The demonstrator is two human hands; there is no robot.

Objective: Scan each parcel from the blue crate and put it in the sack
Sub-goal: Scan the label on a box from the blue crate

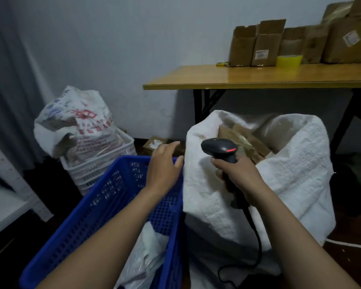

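The blue crate (pixel 104 205) stands low at the left with pale plastic-wrapped parcels (pixel 146 255) inside. Right of it the white woven sack (pixel 290 170) stands open, and brown cardboard parcels (pixel 242 138) show in its mouth. My right hand (pixel 240 176) grips the handle of a black barcode scanner (pixel 219 148), held over the sack's front wall; a red light glows on its head. My left hand (pixel 165 163) hovers over the crate's far right corner beside the sack's edge, fingers relaxed and holding nothing.
A printed white bag (pixel 75 122) sits on stacked white crates (pixel 100 161) behind the blue crate. A wooden folding table (pixel 258 77) at the back right carries cardboard boxes (pixel 265 42) and a yellow tape roll (pixel 289 60). A white shelf (pixel 6 205) stands left.
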